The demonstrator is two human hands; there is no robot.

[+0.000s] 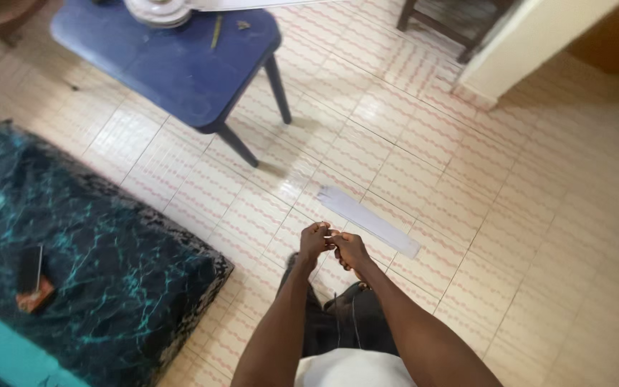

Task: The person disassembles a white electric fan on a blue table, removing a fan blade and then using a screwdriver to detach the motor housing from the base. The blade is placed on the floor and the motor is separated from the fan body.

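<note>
The white shirt (352, 369) sits closest to the lens, with dark trousers (345, 322) just past it and both forearms reaching forward over them. The left hand (314, 240) and right hand (350, 249) meet fingertip to fingertip, pinched narrow around something tiny and pale; it is too small to tell what it is, or which hand really has it.

Everything else can be placed from the long grey strip (368, 221) lying flat on the tiled floor (539, 215). The hands hover just on its near side, apart from it. Beyond its far end stands the blue table (173, 64), with white plates (157, 11) and a thin yellow pencil-like stick (216, 31) on top. Well off to the left of the strip is a mattress (94, 272) in dark cloth with teal veining, and a dark phone (30, 269) rests on it.

The likely trouble, as I judge it: so small a piece held only by fingertips could slip, and on the busy patterned tiles it would be hard to find. The strip, lying loose just beyond the feet, could be stepped on or kicked.
</note>
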